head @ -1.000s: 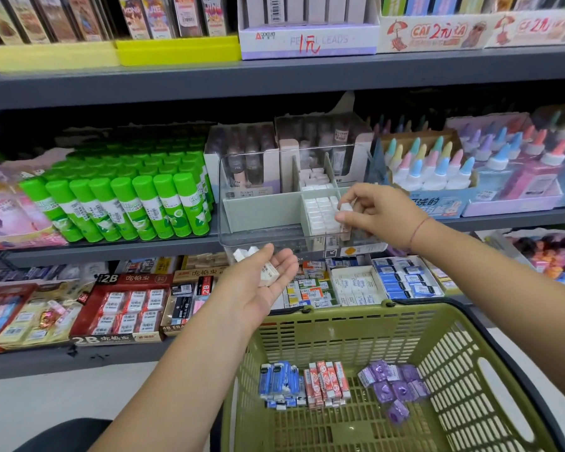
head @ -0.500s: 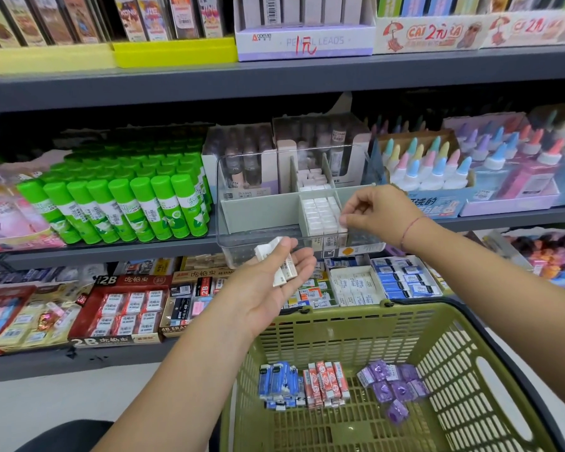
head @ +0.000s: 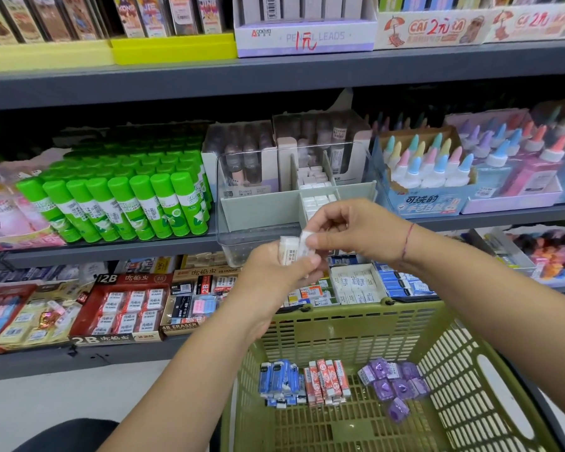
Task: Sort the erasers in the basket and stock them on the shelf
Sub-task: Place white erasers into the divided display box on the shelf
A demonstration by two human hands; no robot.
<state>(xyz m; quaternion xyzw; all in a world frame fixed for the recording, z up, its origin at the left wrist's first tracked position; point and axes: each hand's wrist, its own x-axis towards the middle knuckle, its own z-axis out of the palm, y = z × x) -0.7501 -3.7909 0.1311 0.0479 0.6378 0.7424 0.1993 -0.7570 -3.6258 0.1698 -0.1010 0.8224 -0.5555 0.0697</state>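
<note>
Now | left hand, right hand pinch white erasers | clear bin behind | basket below

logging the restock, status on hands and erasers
Left hand holds white erasers, right hand pinches one. Blue erasers, red erasers, purple erasers in basket. Nothing between hands and shelf bin.

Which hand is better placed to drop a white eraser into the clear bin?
Probably the right hand: it pinches a white eraser just below the white row in the clear bin, while the left hand sits lower, gripping spare erasers.
</note>
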